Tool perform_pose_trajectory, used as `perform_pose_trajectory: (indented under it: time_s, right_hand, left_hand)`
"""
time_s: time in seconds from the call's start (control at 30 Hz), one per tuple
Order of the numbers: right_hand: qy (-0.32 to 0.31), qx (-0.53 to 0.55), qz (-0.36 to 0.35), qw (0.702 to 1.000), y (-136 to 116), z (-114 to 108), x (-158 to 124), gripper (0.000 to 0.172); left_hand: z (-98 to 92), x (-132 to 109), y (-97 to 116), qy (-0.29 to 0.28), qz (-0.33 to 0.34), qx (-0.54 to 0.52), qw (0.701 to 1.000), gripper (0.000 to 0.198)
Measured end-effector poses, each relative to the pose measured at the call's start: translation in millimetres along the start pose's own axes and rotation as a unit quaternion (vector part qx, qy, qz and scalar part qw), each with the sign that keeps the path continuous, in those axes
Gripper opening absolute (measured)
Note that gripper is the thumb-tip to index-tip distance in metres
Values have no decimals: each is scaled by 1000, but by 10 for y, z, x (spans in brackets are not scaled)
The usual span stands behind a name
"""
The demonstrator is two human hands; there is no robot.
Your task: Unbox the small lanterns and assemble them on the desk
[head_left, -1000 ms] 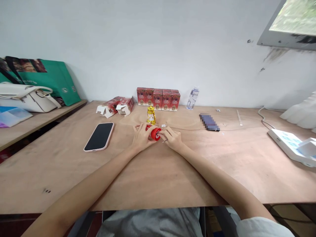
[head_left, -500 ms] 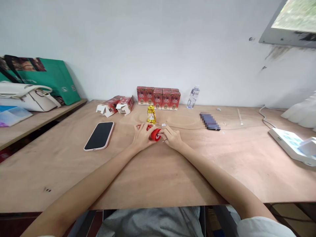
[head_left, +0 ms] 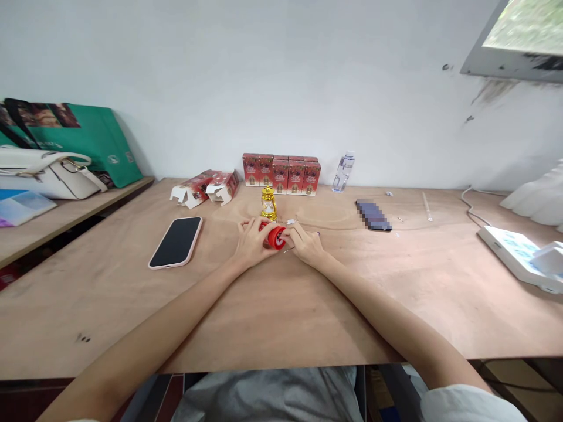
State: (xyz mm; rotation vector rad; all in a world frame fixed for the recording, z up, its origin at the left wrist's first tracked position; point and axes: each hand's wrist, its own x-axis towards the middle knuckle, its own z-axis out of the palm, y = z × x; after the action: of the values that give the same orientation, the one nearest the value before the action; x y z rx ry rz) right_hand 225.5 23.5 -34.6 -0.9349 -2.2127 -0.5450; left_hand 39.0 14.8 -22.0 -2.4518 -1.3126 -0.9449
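A small red lantern (head_left: 277,237) lies on its side on the table, its round base facing right. My left hand (head_left: 254,241) is closed around its body and covers most of it. At the base, my right hand (head_left: 304,242) has its fingertips pinched against the underside. A thin screwdriver-like tool (head_left: 289,249) is tucked in that hand; its slim metal shaft sticks out below the fingers, and a bluish end shows by the knuckles. Just behind the hands stands a gold lantern (head_left: 268,205). A small white piece (head_left: 291,222) lies close to my right fingers.
Several red boxes (head_left: 280,176) stand in rows by the wall, with opened boxes (head_left: 223,187) to their left. A clear bottle (head_left: 343,172) is behind. A pink-edged phone (head_left: 176,242) lies left, a dark pixelated phone (head_left: 373,215) right, near a white power strip (head_left: 519,258).
The thin tool in my right hand has tilted and its bluish end now shows. The red lantern has turned slightly in my left hand. Both hands stay in nearly the same place.
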Motion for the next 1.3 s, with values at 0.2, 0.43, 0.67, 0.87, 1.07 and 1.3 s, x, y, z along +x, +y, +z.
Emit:
perform_pose_trajectory:
  time_s: [0.2, 0.43, 0.67, 0.87, 1.07, 1.3]
  right_hand:
    - [-8, 21, 5, 1000, -11, -44, -7, 39]
    - [-4, 7, -6, 1000, -3, -21, -7, 39]
    - [-41, 2, -18, 999, 20, 41, -11, 40]
    - [-63, -13, -32, 997, 18, 40, 2, 40]
    - [-70, -17, -43, 996, 16, 53, 8, 39]
    - [-93, -29, -43, 994, 14, 45, 13, 39]
  left_hand:
    - [15, -12, -7, 2, 4, -9, 1000, 45]
    - [4, -9, 2, 6, 9, -2, 1000, 43]
    - [-14, -9, 3, -10, 11, 10, 1000, 44]
    - [-38, 2, -13, -14, 22, 7, 1000, 41]
    - [-47, 6, -26, -20, 24, -5, 1000, 42]
    - [-37, 7, -36, -21, 21, 1, 1000, 41]
